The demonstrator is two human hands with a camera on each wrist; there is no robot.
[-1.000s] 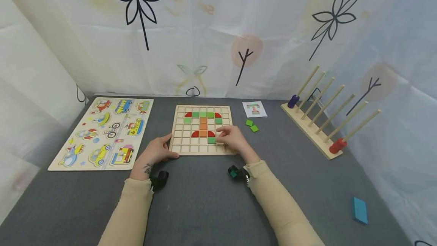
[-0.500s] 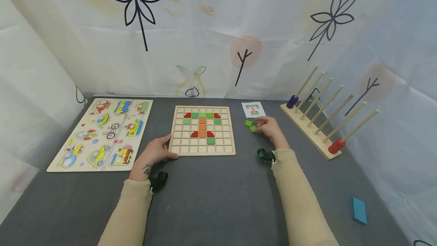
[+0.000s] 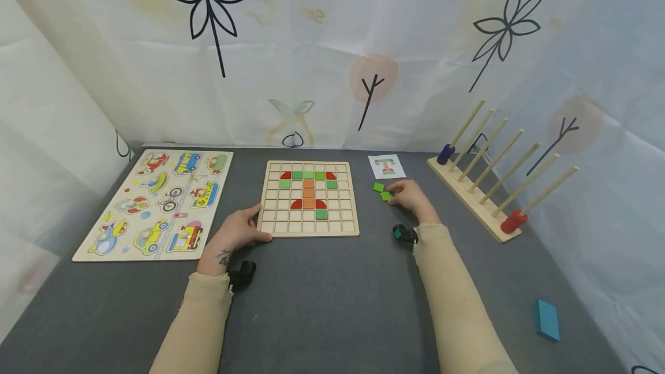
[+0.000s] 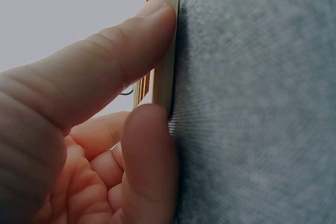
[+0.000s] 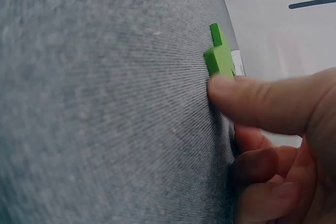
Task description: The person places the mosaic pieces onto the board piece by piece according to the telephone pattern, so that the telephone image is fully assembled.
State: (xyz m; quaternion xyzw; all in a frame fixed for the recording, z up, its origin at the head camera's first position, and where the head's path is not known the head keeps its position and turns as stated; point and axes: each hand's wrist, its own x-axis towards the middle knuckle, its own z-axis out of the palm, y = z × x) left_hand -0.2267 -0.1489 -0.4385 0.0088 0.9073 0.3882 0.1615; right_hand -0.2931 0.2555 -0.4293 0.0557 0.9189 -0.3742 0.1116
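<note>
A square wooden grid board [image 3: 340, 217] lies mid-table, with red, green and orange tiles in some of its cells. At the board's front left corner my left hand [image 3: 238, 231] holds it, thumb on one edge and a finger on the other; the left wrist view shows this thumb [image 4: 139, 40] close up. To the right of the board, my right hand [image 3: 411, 198] pinches the near end of a green tile [image 3: 385, 195] between thumb and fingers. A second green tile [image 3: 378, 187] lies right beside it, and behind both is a small pattern card [image 3: 395, 171].
On the left lies a wooden vehicle puzzle board [image 3: 130, 232]. A wooden peg rack [image 3: 478, 204] with upright rods stands at the right, purple rings on one rod and red rings on another. A blue block [image 3: 547, 320] rests near the table's right edge. White printed cloth [image 3: 332, 33] hangs behind.
From the board's right side my right hand has moved right to the loose green tiles and come to the nearer one. My left hand has stayed at the corner.
</note>
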